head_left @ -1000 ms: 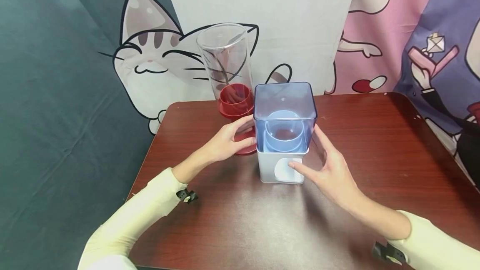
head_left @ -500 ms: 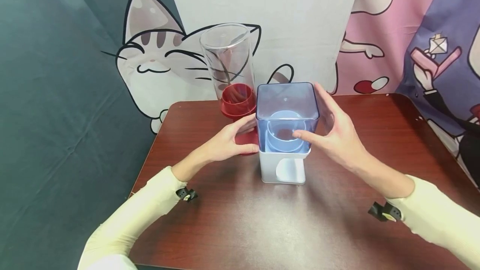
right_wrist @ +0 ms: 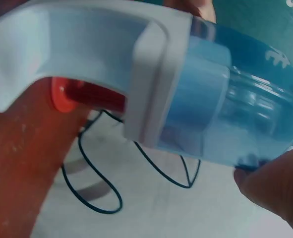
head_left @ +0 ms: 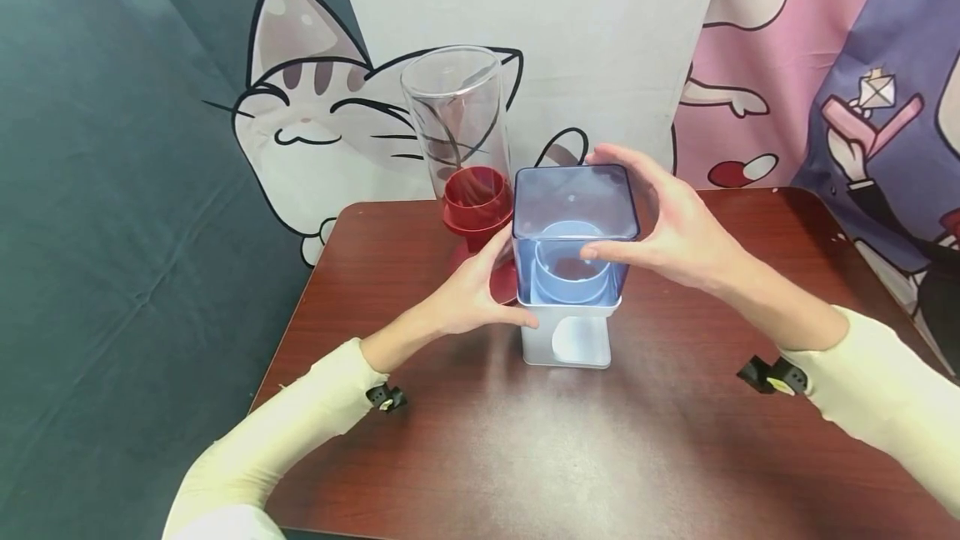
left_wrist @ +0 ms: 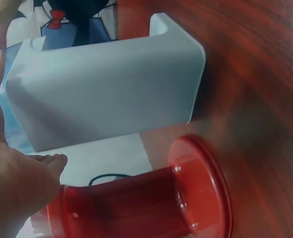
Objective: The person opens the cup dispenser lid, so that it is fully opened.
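A dispenser stands upright on the table, with a see-through blue tank [head_left: 551, 202] above a white base [head_left: 542, 342]. A round opening shows in the base's front. My left hand [head_left: 467, 297] holds the dispenser low on its left side, thumb across the front near the seam; its other fingers are mostly hidden. Higher up, my right hand [head_left: 678, 232] grips the tank, thumb on the front face and fingers reaching round behind the top edge. In the right wrist view the tank [right_wrist: 255, 114] spans toward the right thumb [right_wrist: 275, 183]. The left wrist view shows the white base [left_wrist: 106, 94] beside my left hand [left_wrist: 22, 178].
Close behind my left hand stands a red pedestal [head_left: 472, 211] topped by a tall clear cylinder [head_left: 453, 127]. The brown tabletop [head_left: 480, 457] extends toward me. Cloth with a printed cat [head_left: 300, 148] hangs behind the table's far edge.
My right hand has risen from the dispenser's lower right side to the tank, its fingers now behind the top edge. My left thumb has shifted onto the front, near the seam. The dispenser stays put.
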Available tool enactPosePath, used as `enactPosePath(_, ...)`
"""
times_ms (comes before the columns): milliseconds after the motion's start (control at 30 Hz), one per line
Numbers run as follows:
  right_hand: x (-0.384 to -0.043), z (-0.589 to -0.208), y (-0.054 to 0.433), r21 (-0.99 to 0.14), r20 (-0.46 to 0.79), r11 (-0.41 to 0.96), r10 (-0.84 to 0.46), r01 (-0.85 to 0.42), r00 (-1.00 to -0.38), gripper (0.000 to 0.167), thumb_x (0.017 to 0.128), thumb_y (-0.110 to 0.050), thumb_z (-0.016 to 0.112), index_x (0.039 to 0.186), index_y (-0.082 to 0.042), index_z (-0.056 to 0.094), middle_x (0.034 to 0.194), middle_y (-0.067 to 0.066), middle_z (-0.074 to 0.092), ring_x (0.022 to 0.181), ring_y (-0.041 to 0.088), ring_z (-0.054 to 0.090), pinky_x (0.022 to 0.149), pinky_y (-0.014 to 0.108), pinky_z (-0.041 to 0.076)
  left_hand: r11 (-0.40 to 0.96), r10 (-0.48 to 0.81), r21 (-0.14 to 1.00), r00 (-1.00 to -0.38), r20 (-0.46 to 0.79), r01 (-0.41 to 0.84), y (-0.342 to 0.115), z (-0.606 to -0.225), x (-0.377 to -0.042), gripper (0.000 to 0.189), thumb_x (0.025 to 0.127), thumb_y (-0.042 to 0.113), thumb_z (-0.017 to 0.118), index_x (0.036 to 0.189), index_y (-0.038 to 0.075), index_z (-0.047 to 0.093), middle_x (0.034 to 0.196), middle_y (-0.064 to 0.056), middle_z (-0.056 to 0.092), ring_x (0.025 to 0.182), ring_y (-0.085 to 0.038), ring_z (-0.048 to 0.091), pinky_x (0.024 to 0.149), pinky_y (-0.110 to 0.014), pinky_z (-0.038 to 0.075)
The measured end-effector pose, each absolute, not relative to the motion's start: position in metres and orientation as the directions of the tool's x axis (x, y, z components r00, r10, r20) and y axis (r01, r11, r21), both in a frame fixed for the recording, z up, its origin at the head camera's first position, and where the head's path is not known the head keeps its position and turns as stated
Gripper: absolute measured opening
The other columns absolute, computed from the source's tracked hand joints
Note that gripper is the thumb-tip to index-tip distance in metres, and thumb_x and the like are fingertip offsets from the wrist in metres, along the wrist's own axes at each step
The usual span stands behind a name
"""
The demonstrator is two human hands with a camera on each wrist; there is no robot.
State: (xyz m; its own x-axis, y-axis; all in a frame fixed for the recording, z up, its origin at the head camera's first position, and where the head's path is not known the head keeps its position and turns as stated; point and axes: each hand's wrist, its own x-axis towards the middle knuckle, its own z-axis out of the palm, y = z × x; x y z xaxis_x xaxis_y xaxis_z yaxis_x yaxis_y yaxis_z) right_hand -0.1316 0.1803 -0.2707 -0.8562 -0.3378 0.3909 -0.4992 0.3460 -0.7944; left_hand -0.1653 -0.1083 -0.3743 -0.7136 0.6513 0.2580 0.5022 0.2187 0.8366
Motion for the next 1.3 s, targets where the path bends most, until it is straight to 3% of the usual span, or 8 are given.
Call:
enactPosePath(200, -0.134, -0.258, 0.184, -0.759, 0.294, 0.468, -0.373, -0.452, -0.880, 0.096, 0.074, -0.016, 0.099, 0.156, -0.023, 0.051, 0.144, 0.001, 0.060, 0.123, 0.016, 0.055, 0.096, 0.017, 0.045, 0.237, 0.608, 0.819, -0.738, 0.294, 0.522, -0.100, -0.381, -0.161, 0.120, 0.075, 0.026, 0.098, 0.168, 0.023, 0.022, 0.162, 0.003, 0.045, 0.148, -0.022, 0.046, 0.119, -0.050, 0.043)
enactPosePath(400, -0.134, -0.254, 0.186, -0.741, 0.250, 0.513, -0.389, -0.434, -0.887, 0.091, 0.076, -0.021, 0.098, 0.155, -0.023, 0.053, 0.143, 0.001, 0.058, 0.124, 0.021, 0.056, 0.095, 0.020, 0.046, 0.262, 0.566, 0.812, -0.765, 0.308, 0.521, -0.094, -0.386, -0.160, 0.109, 0.074, 0.026, 0.098, 0.162, 0.017, 0.033, 0.151, 0.002, 0.054, 0.140, -0.019, 0.052, 0.116, -0.049, 0.045)
enactPosePath(667, -0.135, -0.250, 0.187, -0.710, 0.228, 0.556, -0.400, -0.433, -0.888, 0.092, 0.076, -0.026, 0.098, 0.155, -0.019, 0.053, 0.147, 0.002, 0.057, 0.125, 0.025, 0.056, 0.098, 0.038, 0.048, 0.268, 0.547, 0.812, -0.776, 0.315, 0.518, -0.093, -0.389, -0.162, 0.100, 0.075, 0.027, 0.097, 0.156, 0.015, 0.041, 0.145, 0.000, 0.059, 0.133, -0.021, 0.057, 0.112, -0.055, 0.049)
enactPosePath(900, -0.133, -0.252, 0.187, -0.713, 0.273, 0.532, -0.390, -0.457, -0.879, 0.088, 0.074, -0.024, 0.099, 0.152, -0.020, 0.058, 0.144, 0.001, 0.060, 0.121, 0.023, 0.059, 0.090, 0.020, 0.049, 0.300, 0.537, 0.780, -0.773, 0.337, 0.549, -0.092, -0.388, -0.164, 0.092, 0.074, 0.032, 0.096, 0.150, 0.015, 0.048, 0.139, 0.003, 0.064, 0.127, -0.015, 0.061, 0.108, -0.047, 0.053)
enactPosePath(1033, -0.131, -0.254, 0.186, -0.701, 0.340, 0.502, -0.389, -0.507, -0.856, 0.088, 0.070, -0.020, 0.101, 0.149, -0.020, 0.062, 0.142, 0.000, 0.062, 0.117, 0.018, 0.059, 0.089, 0.018, 0.048, 0.320, 0.536, 0.769, -0.775, 0.335, 0.553, -0.093, -0.386, -0.164, 0.092, 0.073, 0.035, 0.096, 0.149, 0.017, 0.049, 0.138, 0.006, 0.065, 0.126, -0.012, 0.061, 0.106, -0.042, 0.054)
enactPosePath(1133, -0.130, -0.255, 0.186, -0.685, 0.375, 0.495, -0.389, -0.534, -0.842, 0.088, 0.068, -0.020, 0.102, 0.147, -0.021, 0.064, 0.142, -0.001, 0.063, 0.116, 0.016, 0.059, 0.089, 0.017, 0.047, 0.321, 0.536, 0.768, -0.775, 0.335, 0.554, -0.094, -0.386, -0.165, 0.092, 0.073, 0.036, 0.096, 0.150, 0.018, 0.049, 0.138, 0.006, 0.065, 0.125, -0.011, 0.061, 0.105, -0.046, 0.055)
enactPosePath(1300, -0.130, -0.256, 0.186, -0.693, 0.360, 0.509, -0.369, -0.510, -0.857, 0.084, 0.070, -0.021, 0.101, 0.146, -0.021, 0.065, 0.143, 0.000, 0.063, 0.118, 0.020, 0.061, 0.089, 0.016, 0.048, 0.316, 0.540, 0.773, -0.774, 0.331, 0.551, -0.093, -0.388, -0.165, 0.092, 0.073, 0.037, 0.096, 0.150, 0.017, 0.049, 0.137, 0.005, 0.066, 0.124, -0.016, 0.062, 0.104, -0.048, 0.056)
